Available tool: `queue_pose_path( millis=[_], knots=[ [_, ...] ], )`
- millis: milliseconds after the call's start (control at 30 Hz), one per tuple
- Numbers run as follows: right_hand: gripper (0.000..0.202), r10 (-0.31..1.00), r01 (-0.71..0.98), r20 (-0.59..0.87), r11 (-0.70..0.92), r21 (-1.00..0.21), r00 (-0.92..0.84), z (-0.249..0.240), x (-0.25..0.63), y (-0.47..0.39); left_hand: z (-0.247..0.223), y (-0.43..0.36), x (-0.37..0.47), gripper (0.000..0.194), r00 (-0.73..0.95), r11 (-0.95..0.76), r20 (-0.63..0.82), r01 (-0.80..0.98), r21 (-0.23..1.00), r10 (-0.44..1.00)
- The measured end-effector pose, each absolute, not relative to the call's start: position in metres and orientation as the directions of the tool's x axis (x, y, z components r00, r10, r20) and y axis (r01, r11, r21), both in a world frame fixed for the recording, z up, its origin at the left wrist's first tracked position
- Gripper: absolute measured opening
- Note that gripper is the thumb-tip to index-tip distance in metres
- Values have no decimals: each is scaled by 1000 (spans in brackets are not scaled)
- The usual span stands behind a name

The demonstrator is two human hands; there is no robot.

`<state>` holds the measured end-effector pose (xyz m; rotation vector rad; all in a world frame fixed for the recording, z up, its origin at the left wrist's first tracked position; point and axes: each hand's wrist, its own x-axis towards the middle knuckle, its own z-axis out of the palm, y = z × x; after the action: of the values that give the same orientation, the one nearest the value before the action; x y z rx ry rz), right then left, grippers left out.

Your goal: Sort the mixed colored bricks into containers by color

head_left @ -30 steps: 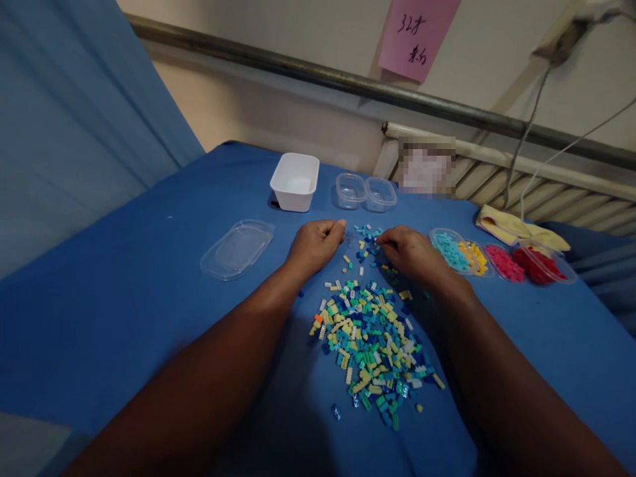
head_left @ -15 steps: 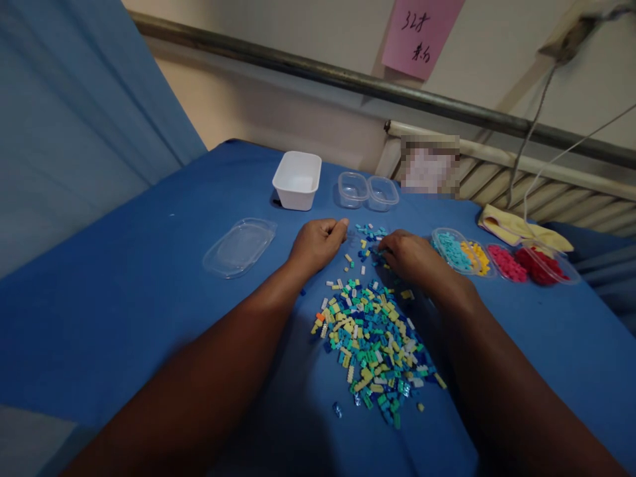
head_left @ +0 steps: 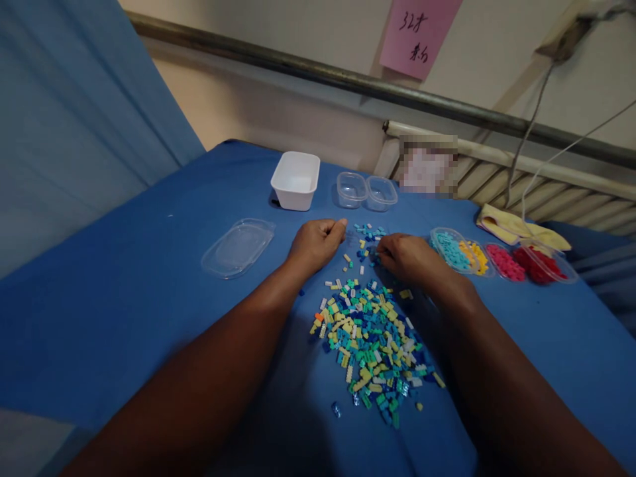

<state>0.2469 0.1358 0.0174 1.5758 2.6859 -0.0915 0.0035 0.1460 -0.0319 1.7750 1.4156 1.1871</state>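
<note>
A heap of small building bricks [head_left: 370, 331], mostly yellow, green, teal and blue, lies on the blue cloth. Beyond it, a thinner scatter of loose bricks [head_left: 362, 254] runs between my two hands. My left hand [head_left: 319, 244] rests on the cloth just left of this scatter, fingers curled and thumb pressed to the forefinger; whatever it may hold is hidden. On the scatter's right side, my right hand [head_left: 405, 257] points down among the bricks, its fingers bent together. Its fingertips are hidden, so I cannot see what is pinched. A small cluster of light blue bricks [head_left: 368, 232] sits between and beyond the hands.
A white tub [head_left: 296, 189] and two clear containers [head_left: 366, 192] stand at the back. A clear lid [head_left: 239, 246] lies at left. Clear containers at right hold turquoise bricks [head_left: 451, 248], yellow bricks [head_left: 477, 258], pink bricks [head_left: 505, 262] and red bricks [head_left: 536, 264]. Behind them lies a yellow cloth [head_left: 517, 228].
My right hand has shifted very slightly down at the scattered bricks. My left hand stays in place, and the whole view has drifted a little.
</note>
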Motion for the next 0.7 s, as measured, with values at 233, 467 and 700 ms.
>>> queue_pose_path(
  millis=[233,467,700],
  knots=[
    [23,941,972,261,234,-30,-218,53,310,138,-32,146,3,54,48,-285,294,439,852,955],
    [19,978,998,210,3,-66,12,55,366,143,-31,148,2,56,42,-278,292,452,848,956],
    [36,950,998,312,3,-66,18,49,367,148,-29,147,2,57,36,-262,278,467,845,960]
  ],
)
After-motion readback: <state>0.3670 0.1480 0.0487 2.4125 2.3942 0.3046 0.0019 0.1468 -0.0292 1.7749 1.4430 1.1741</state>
